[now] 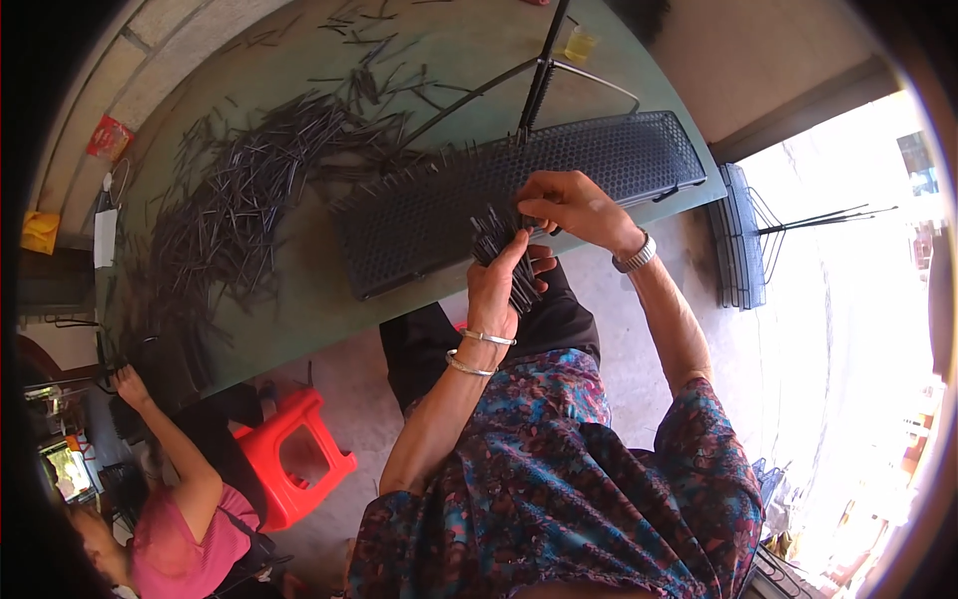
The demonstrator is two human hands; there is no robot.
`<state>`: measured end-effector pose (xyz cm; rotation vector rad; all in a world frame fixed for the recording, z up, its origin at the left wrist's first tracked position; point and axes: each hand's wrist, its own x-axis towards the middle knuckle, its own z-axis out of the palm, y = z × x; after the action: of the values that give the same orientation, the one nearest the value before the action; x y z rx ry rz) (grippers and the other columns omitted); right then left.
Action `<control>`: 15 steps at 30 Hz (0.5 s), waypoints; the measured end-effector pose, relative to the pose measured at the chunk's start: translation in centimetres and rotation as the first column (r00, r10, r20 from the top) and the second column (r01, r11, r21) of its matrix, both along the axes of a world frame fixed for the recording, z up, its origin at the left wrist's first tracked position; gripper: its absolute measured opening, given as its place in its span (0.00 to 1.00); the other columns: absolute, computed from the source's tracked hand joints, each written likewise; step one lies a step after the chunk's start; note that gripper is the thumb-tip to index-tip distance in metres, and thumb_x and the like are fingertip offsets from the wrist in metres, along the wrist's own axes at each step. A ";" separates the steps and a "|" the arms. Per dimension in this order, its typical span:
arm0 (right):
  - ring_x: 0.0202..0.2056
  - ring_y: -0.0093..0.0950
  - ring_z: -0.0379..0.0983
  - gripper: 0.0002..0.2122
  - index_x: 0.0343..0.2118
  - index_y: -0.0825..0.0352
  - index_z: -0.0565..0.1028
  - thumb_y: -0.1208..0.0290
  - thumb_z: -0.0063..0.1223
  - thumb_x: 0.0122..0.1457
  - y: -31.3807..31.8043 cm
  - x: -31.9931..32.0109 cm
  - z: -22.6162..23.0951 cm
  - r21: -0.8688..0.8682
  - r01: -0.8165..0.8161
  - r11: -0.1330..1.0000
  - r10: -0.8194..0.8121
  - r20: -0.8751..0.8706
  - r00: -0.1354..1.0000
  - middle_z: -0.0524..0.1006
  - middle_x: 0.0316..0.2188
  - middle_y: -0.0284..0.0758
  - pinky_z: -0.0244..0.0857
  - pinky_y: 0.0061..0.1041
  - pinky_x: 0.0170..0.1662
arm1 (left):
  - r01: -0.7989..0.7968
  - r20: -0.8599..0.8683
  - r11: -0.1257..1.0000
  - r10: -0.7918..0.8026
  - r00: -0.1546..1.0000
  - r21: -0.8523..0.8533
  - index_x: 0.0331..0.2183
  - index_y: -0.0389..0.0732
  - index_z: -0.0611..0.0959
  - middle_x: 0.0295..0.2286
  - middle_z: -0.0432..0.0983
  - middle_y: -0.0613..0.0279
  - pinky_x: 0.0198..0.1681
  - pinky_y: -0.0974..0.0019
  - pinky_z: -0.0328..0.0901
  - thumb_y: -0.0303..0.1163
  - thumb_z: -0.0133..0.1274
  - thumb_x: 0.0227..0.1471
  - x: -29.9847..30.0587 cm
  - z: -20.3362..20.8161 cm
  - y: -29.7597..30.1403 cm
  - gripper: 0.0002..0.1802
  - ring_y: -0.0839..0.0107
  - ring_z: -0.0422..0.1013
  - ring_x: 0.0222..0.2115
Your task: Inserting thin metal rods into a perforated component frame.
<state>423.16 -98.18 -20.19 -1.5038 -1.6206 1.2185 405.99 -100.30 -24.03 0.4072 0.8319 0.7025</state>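
Note:
My left hand (496, 285) is closed around a bundle of thin dark sticks (521, 290), held upright at the table's front edge. Just above the bundle's top, my right hand (574, 208) has its thumb and fingers pinched together; whatever is between them is too small to make out. Beyond both hands lies a long black perforated tray (609, 150), full of small holes. Along its far left edge a row of the same sticks (434, 165) stands up out of the holes. A large loose heap of these sticks (249, 180) covers the table to the left.
The green table (309, 344) curves across the front. A black metal stand (539, 85) rises behind the tray, near a yellow cup (580, 43). At left, a co-worker in pink (200, 539) sits beside a red stool (289, 459). Another rack (740, 240) stands at right.

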 end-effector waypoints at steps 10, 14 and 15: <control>0.26 0.26 0.77 0.05 0.31 0.72 0.72 0.75 0.47 0.57 0.5 2.1 1.9 0.415 0.462 0.784 -0.505 -0.005 0.863 0.78 0.21 0.38 0.69 0.23 0.29 | 0.017 0.177 0.988 0.011 0.984 -0.156 0.45 0.42 0.72 0.39 0.75 0.48 0.40 0.52 0.72 0.37 0.49 0.57 -0.1 -0.9 -0.1 0.15 0.53 0.74 0.39; 0.26 0.27 0.78 0.04 0.33 0.70 0.73 0.76 0.49 0.56 2.7 3.1 1.4 0.550 0.457 0.699 -0.563 0.029 0.826 0.78 0.23 0.39 0.69 0.24 0.31 | 0.042 0.263 0.983 0.006 0.965 -0.176 0.44 0.41 0.72 0.39 0.75 0.46 0.43 0.50 0.70 0.38 0.47 0.58 0.5 -2.1 -0.7 0.15 0.51 0.73 0.40; 0.26 0.27 0.77 0.04 0.33 0.70 0.73 0.76 0.49 0.56 3.2 3.2 1.1 0.551 0.453 0.701 -0.550 0.014 0.835 0.77 0.25 0.39 0.68 0.24 0.30 | 0.059 0.272 0.980 -0.005 0.962 -0.191 0.44 0.41 0.72 0.39 0.74 0.46 0.45 0.50 0.70 0.38 0.47 0.59 0.5 -2.1 -0.8 0.14 0.51 0.73 0.40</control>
<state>426.34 -94.98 -19.13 -1.5582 -1.3496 0.2922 406.50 -101.13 -26.15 0.1406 0.6267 0.6218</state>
